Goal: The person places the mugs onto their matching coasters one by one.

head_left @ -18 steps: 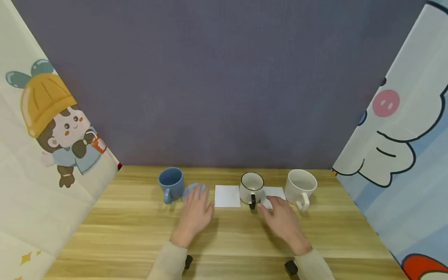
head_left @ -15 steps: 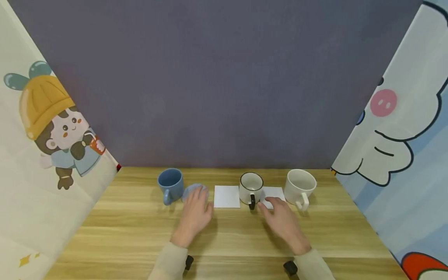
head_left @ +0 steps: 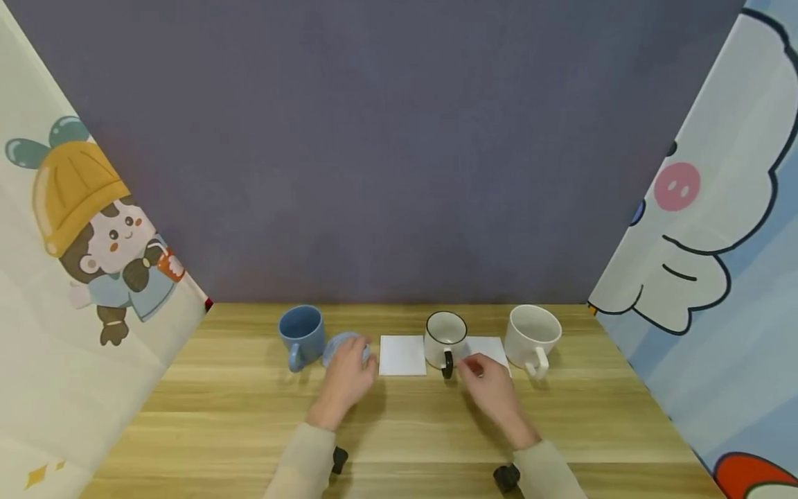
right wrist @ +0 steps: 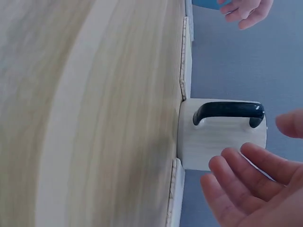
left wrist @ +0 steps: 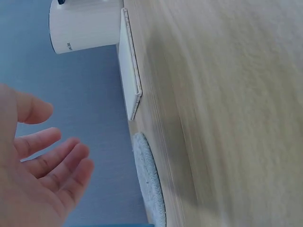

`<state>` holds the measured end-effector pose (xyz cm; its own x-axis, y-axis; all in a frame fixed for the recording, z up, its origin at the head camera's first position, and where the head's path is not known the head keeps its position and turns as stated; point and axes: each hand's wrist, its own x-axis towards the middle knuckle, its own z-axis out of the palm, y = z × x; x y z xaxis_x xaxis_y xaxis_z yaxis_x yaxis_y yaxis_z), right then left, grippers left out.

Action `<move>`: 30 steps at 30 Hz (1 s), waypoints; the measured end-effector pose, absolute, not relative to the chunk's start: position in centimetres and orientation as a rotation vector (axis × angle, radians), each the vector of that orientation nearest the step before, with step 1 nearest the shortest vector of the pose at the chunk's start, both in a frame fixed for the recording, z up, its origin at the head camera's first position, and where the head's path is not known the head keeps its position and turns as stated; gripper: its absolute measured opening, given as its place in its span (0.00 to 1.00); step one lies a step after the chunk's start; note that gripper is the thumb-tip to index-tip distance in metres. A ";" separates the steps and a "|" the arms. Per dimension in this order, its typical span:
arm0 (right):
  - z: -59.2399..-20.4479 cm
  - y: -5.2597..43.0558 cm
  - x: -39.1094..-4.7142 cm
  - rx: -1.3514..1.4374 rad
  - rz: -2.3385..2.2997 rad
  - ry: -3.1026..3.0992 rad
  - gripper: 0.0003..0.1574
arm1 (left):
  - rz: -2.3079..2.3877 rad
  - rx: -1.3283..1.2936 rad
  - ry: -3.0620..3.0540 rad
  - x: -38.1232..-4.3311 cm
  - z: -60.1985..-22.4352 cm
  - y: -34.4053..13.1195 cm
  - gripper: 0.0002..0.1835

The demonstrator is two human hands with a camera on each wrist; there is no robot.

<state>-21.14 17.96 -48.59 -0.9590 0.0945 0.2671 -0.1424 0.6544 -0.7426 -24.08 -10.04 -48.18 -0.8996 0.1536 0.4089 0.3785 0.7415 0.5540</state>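
My left hand [head_left: 346, 378] hovers over the near side of a blue round coaster [head_left: 332, 349], partly hiding it. In the left wrist view that hand's fingers [left wrist: 71, 177] are loosely bent, with nothing between them and the thumb. A white enamel mug [head_left: 445, 335] with a black rim and black handle [right wrist: 229, 109] stands between two white square coasters. My right hand [head_left: 492, 389] is just right of that handle, in front of the right-hand square coaster [head_left: 489, 348]. Seen from the right wrist, its fingers are relaxed, the thumb is apart, and it holds nothing.
A blue mug [head_left: 302, 339] stands left of the round coaster. To the right is a larger cream mug [head_left: 533, 339]. The other white square coaster [head_left: 402, 355] lies left of the enamel mug. A grey panel [head_left: 399, 152] rises behind the wooden table [head_left: 411, 443].
My right hand has drawn slightly left and its fingers bend more. The left hand's fingers have bent a little over the round coaster. The mugs stay put; the head view has shifted slightly.
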 end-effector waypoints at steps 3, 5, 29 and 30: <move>-48.8 17.8 -21.3 0.009 1.270 -2.594 0.12 | -0.974 -0.394 -2.637 -24.2 -48.4 -9.9 0.16; -48.9 17.7 -21.4 -0.011 1.322 -2.589 0.12 | -1.002 -0.394 -2.663 -24.3 -48.5 -9.8 0.17; -49.1 16.2 -22.6 -0.195 2.128 -2.248 0.15 | -0.936 -0.551 -2.843 -26.6 -48.5 -8.1 0.17; -49.6 16.2 -22.8 -0.198 2.147 -2.229 0.16 | -0.936 -0.546 -2.855 -26.6 -48.5 -8.0 0.18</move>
<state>-22.82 16.24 -49.60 -0.9910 0.1197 -0.0591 0.0636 0.0338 -0.9974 -26.63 -8.03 -48.54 -0.9324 0.3068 0.1911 0.3604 0.7488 0.5563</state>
